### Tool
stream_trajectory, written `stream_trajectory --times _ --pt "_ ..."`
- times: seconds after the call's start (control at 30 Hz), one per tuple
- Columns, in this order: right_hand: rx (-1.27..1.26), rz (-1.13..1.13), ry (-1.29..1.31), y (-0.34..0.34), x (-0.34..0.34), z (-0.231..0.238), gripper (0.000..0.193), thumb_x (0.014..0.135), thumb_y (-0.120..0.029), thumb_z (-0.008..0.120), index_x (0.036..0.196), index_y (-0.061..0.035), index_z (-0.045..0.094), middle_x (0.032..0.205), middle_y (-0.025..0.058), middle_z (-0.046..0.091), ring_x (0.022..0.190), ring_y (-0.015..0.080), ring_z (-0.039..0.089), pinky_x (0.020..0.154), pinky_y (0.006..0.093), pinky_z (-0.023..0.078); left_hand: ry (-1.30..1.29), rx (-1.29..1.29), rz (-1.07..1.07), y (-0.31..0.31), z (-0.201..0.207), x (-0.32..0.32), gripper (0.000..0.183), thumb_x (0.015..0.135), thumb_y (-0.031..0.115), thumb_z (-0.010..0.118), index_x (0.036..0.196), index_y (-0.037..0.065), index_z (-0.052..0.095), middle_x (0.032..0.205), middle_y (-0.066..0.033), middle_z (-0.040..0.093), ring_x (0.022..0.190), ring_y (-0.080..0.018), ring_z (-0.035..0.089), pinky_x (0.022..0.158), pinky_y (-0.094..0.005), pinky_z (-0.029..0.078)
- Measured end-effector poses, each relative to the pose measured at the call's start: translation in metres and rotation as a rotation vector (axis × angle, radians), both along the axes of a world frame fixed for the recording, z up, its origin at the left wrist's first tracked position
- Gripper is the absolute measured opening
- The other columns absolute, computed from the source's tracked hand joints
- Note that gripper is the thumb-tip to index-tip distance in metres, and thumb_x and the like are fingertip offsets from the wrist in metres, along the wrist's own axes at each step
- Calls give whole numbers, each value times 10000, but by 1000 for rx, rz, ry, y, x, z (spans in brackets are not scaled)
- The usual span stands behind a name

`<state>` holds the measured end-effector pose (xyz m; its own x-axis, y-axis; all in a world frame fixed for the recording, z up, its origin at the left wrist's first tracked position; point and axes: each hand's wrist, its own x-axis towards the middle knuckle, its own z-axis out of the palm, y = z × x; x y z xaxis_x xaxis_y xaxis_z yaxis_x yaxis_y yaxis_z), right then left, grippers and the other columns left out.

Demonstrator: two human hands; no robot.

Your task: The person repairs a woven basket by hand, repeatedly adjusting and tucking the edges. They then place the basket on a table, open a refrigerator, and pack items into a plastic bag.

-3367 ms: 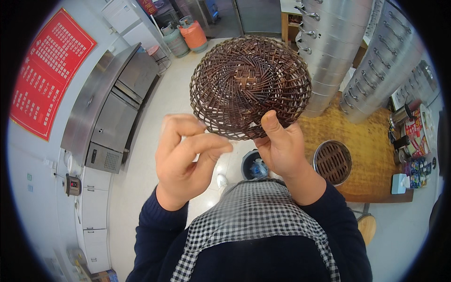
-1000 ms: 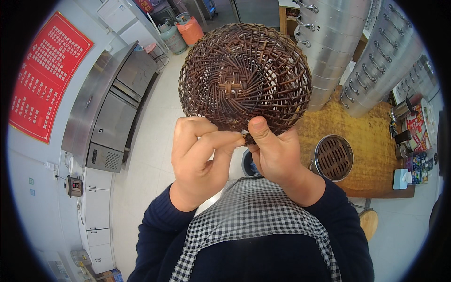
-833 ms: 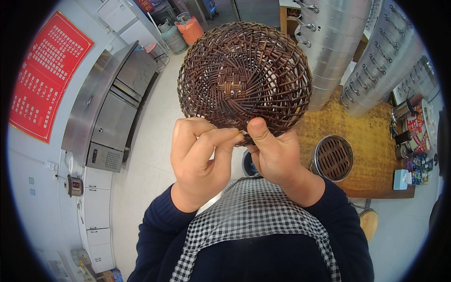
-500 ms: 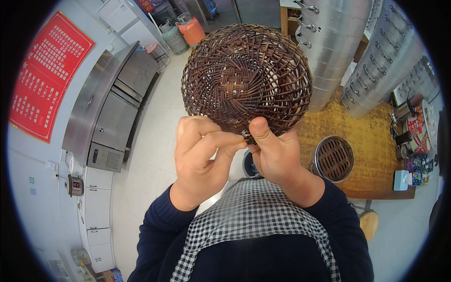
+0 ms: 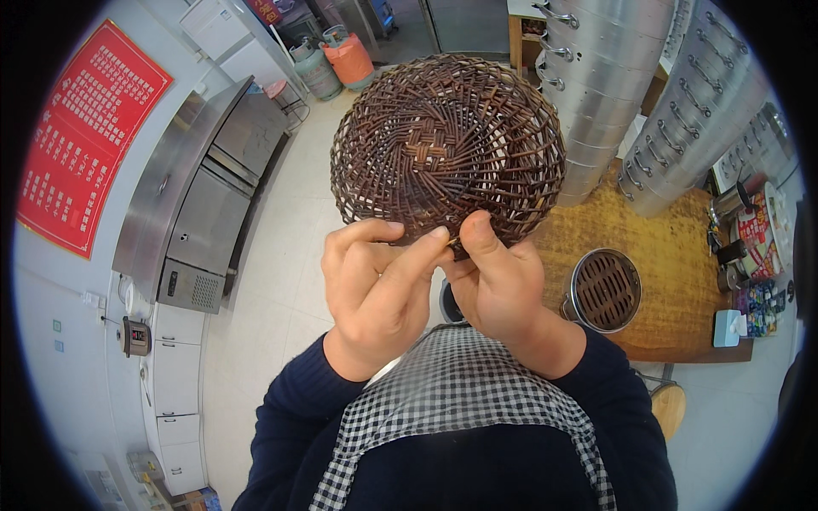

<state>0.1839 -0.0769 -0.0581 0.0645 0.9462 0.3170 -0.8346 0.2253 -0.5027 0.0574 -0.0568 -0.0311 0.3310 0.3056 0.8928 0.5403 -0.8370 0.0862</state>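
A dark brown woven wicker basket (image 5: 460, 119) is held up in front of me, its woven base facing me. My right hand (image 5: 503, 285) grips the near rim, thumb pressed on the outer side and fingers curled underneath. Beside that thumb, my left hand (image 5: 379, 285) pinches with thumb and index finger at a short, thin wicker strand (image 5: 452, 243) with a yellowish tip, at the rim's near edge. The other left fingers are curled close to the weave. Inside the basket, only glimpses show through gaps.
On the right, a wooden table (image 5: 665, 281) carries a round slatted metal-rimmed container (image 5: 605, 288), a blue tissue box (image 5: 727, 327) and tall stacks of metal steamers (image 5: 588, 94). A steel counter fridge (image 5: 209, 204) lines the left wall. Gas cylinders (image 5: 348, 60) stand at the back.
The basket has tipped and lowered slightly toward me. My left index finger and thumb have shifted up against the rim, and the thin strand's tip now shows more clearly.
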Motion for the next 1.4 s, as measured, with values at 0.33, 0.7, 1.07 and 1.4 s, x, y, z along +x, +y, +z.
stream_trajectory --times 0.33,0.7,1.07,1.4 --pt "64 32 19 7 10 2 366 1039 -213 491 1321 20 480 1272 125 577 1145 224 579 982 374 484 1 -96 -155 2 12 -12 155 749 63 767 893 69 708 773 -29 593 840 -240 597 745 -324 467" --pt "52 -232 -256 8 8 -7 330 1020 -220 547 1273 -7 550 1177 58 621 1025 154 587 892 306 496 -88 -574 -41 -3 16 5 101 875 73 678 945 32 617 649 -56 552 495 -172 469 474 -308 386" --pt "95 -491 -383 12 -2 -20 232 1008 -127 559 1174 25 615 1143 74 661 1028 155 609 908 301 479 -168 -884 19 2 27 13 121 824 89 690 884 20 610 519 -2 407 449 -85 363 434 -283 335" --pt "-4 -462 -280 13 -3 -16 265 1019 -174 548 1190 22 596 1165 65 642 1036 147 594 902 299 476 -295 -1004 -64 9 16 18 112 834 66 659 903 -1 602 542 25 449 492 -40 381 447 -243 340"
